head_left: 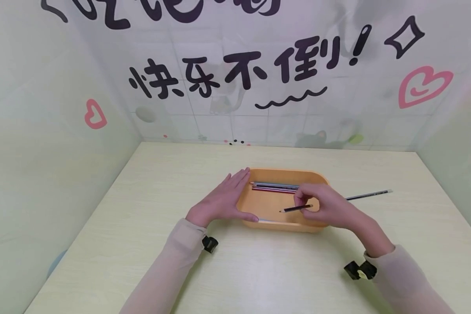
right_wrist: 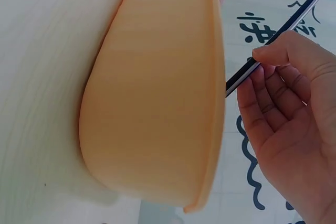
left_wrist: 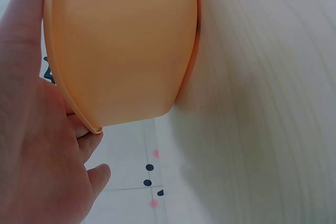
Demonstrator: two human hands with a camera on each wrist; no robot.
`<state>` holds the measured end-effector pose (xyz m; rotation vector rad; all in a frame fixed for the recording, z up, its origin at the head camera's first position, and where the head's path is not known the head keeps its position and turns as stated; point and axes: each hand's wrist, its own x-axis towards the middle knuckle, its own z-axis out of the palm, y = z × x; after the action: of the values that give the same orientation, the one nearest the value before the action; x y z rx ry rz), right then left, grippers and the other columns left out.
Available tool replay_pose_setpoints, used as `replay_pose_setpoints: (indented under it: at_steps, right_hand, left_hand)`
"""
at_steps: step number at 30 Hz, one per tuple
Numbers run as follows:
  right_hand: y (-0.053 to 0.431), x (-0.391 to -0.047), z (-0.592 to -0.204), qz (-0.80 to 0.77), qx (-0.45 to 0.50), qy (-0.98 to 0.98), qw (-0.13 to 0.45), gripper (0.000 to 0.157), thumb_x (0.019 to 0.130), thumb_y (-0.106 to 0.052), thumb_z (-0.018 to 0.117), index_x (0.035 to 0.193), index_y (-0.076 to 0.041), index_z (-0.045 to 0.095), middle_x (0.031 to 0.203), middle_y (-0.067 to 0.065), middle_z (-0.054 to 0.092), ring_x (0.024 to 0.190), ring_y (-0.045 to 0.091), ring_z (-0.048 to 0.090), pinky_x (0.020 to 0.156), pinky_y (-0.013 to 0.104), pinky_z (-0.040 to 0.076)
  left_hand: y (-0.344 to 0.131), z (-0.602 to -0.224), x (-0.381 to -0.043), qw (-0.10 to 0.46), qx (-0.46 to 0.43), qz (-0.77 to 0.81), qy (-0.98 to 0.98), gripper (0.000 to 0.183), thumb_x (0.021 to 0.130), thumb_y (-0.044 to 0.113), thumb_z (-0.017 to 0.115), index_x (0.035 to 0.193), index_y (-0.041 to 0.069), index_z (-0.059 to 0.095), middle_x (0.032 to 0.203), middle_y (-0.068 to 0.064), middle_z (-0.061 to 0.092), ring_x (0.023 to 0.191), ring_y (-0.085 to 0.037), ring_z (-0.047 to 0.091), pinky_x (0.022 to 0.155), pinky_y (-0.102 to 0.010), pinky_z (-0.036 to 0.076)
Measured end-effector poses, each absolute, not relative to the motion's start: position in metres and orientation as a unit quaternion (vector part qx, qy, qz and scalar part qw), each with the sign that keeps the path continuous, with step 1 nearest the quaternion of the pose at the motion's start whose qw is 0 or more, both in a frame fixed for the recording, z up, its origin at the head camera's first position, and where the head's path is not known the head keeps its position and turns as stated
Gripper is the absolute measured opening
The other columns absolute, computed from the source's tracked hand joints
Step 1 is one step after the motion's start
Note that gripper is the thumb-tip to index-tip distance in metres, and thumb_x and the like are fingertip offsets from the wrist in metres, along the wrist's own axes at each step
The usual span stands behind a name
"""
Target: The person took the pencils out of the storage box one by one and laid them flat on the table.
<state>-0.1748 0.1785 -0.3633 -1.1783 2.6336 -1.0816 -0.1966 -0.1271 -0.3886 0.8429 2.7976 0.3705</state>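
An orange tray (head_left: 286, 226) sits on the table, and several pencils (head_left: 274, 187) lie side by side along its back, their points to the left. My left hand (head_left: 227, 196) rests against the tray's left end, fingers extended along the rim and thumb stretched to the front edge. Over the tray, my right hand (head_left: 323, 205) pinches a dark striped pencil (right_wrist: 289, 24) between thumb and fingers, its sharpened point to the left in the head view. Another dark pencil (head_left: 369, 195) lies on the table right of the tray, its near end hidden by the right hand.
The pale wooden table (head_left: 161, 187) is enclosed by a printed backdrop (head_left: 204, 122) at the back and sides. A pale blue strip (head_left: 264, 220) shows inside the tray's front edge. Black wrist cameras (head_left: 209, 244) sit at both cuffs.
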Motion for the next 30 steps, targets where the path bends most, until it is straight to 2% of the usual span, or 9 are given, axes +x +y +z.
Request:
replay_pose_setpoints:
  at_steps: [7,14,22,30]
  right_hand:
    - [0.195,-0.163,-0.357,-0.32,-0.393,0.862,-0.01,0.034,0.075,0.009,0.069,0.088,-0.021,0.057,0.081,-0.009,0.058,0.08,0.004,0.057,0.071,0.023,0.056]
    - [0.216,-0.157,-0.355,-0.308,-0.4,0.861,-0.065,0.043,0.07,0.014,0.069,0.087,-0.023,0.056,0.083,-0.016,0.055,0.079,-0.001,0.056,0.068,0.02,0.054]
    - [0.245,-0.155,-0.361,-0.297,-0.372,0.874,-0.095,0.047,0.069,0.018,0.071,0.086,-0.024,0.057,0.085,-0.018,0.058,0.08,-0.003,0.059,0.072,0.01,0.051]
    - [0.274,-0.156,-0.372,-0.271,-0.346,0.889,-0.126,0.05,0.064,0.018,0.072,0.085,-0.025,0.059,0.084,-0.02,0.058,0.08,-0.004,0.058,0.073,0.009,0.049]
  left_hand:
    - [-0.127,-0.388,-0.196,0.094,0.288,0.122,0.945,0.13,0.075,0.074,0.069,0.16,0.004,0.001,0.17,-0.009,-0.001,0.158,-0.025,0.001,0.13,-0.044,0.004]
    - [-0.127,-0.388,-0.197,0.096,0.287,0.117,0.946,0.13,0.075,0.076,0.068,0.16,0.005,0.0,0.17,-0.007,-0.003,0.158,-0.024,0.0,0.13,-0.043,0.003]
    - [-0.128,-0.388,-0.197,0.1,0.285,0.12,0.946,0.13,0.075,0.075,0.068,0.16,0.005,0.0,0.17,-0.007,-0.004,0.158,-0.024,-0.001,0.13,-0.043,0.003]
    - [-0.126,-0.385,-0.196,0.103,0.285,0.121,0.945,0.129,0.076,0.074,0.068,0.16,0.004,0.0,0.17,-0.008,-0.003,0.158,-0.024,-0.001,0.13,-0.043,0.003]
